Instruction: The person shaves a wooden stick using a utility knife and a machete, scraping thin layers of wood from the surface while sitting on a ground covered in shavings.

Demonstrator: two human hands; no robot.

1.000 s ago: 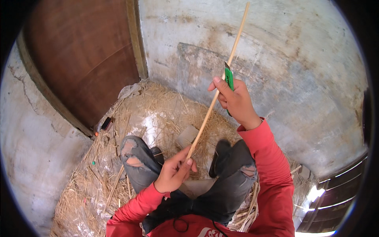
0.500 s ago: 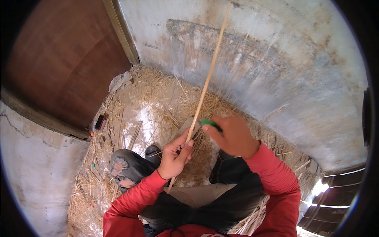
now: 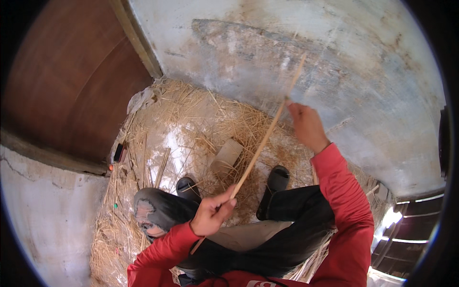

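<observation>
A long, thin pale wooden strip (image 3: 260,149) slants from my lap up and right toward the wall. My left hand (image 3: 213,214) is closed round its lower part, thumb on top. Farther up, my right hand (image 3: 308,128) is closed with its fingertips at the strip's edge. A small dark tip shows where those fingers meet the wood. The green handle of the small knife seen in the earlier frame is hidden in my right fist now. Beyond that hand, the strip's upper end is blurred and seems slightly bent.
A pale block (image 3: 227,155) lies among wood shavings (image 3: 191,103) on the floor between my sandalled feet. A stained wall (image 3: 354,86) rises ahead, and a brown door panel (image 3: 71,81) stands at left. A small black object (image 3: 118,152) lies near the door.
My right hand has moved up and away along the strip, from near my left hand. The strip's top has swung right and lower. The green handle has gone out of sight.
</observation>
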